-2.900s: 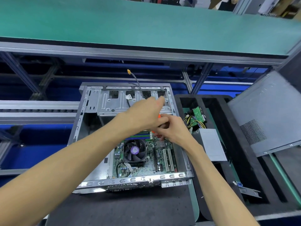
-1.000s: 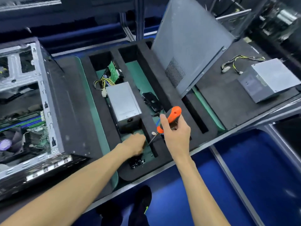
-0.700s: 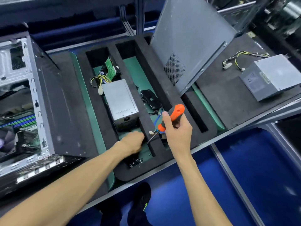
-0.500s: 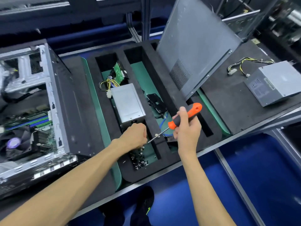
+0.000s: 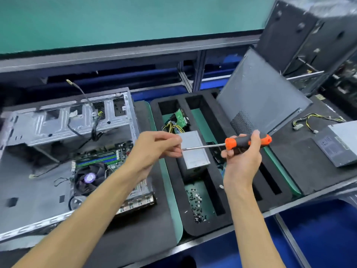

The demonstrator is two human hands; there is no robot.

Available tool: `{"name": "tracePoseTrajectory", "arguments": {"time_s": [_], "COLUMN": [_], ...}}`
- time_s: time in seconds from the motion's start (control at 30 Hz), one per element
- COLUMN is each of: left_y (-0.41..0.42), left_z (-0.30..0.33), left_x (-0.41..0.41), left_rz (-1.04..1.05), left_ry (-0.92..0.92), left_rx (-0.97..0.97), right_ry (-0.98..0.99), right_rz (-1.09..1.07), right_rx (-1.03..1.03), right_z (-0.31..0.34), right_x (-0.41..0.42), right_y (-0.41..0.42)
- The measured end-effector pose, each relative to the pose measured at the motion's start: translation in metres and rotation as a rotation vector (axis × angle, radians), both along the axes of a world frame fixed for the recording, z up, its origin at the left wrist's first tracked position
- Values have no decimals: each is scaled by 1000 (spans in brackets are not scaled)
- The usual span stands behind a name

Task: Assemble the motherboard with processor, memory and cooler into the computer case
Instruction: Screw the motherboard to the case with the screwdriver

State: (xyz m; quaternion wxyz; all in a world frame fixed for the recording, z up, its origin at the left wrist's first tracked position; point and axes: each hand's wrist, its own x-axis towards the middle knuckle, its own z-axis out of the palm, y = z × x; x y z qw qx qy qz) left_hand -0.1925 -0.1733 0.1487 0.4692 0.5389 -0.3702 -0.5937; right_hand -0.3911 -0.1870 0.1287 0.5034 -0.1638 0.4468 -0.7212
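Midway above the bench, the right hand gripped the orange-and-black handle of a screwdriver, its shaft lying level and pointing left. The left hand pinched its fingertips together at the shaft's tip; whether a screw sat between them could not be told. To the left lay the open computer case, the motherboard and its cooler inside. Loose screws lay in a black foam tray below the hands.
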Motion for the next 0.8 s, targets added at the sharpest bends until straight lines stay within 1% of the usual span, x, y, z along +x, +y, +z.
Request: {"name": "tracePoseTrajectory", "arguments": {"time_s": [0.2, 0.37, 0.57, 0.8], "left_y": [18, 31, 40, 48], "left_z": [6, 12, 13, 9], "left_x": [62, 108, 151, 177], "left_rz": [-17, -6, 37, 128], "left_ry": [265, 422, 382, 357], "left_rx": [104, 80, 58, 49], "right_ry": [37, 92, 95, 102], "right_rz": [-10, 9, 29, 88], "right_rx": [-23, -36, -44, -78], "right_z": [22, 27, 27, 25], "right_x": [58, 107, 149, 181], "right_y": [3, 12, 24, 30]}}
